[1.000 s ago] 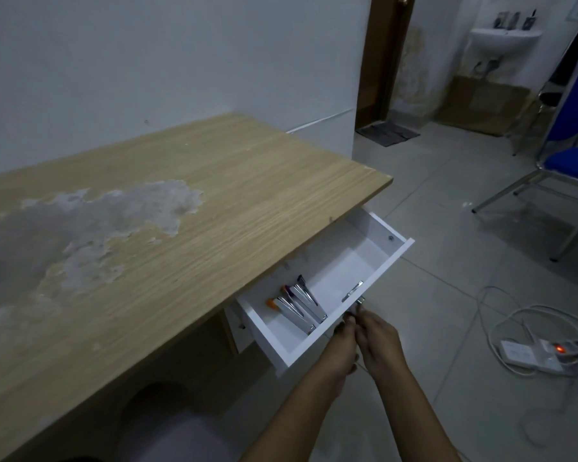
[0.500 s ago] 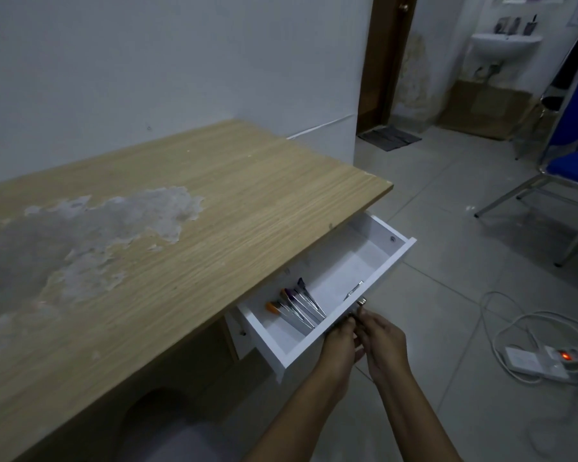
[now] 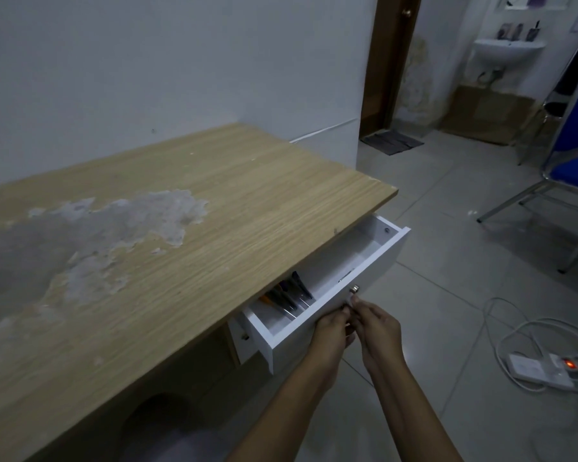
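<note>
Left grip [image 3: 330, 331] and right grip [image 3: 377, 325] meet against the front of the white drawer [image 3: 381, 268], just under its knob [image 3: 354, 289]. Both have curled fingers, and I cannot tell whether they hold anything. The drawer stands partly out from below the bench [image 3: 214, 228] edge, with its right end past the bench corner. Tools [image 3: 289, 298] lie in its left part, half hidden by that edge. Tiled floor [image 3: 464, 278] lies open to the right. A power strip [image 3: 538, 370] with looped cable is near the right grip, and a blue chair [image 3: 574, 175] is well apart.
</note>
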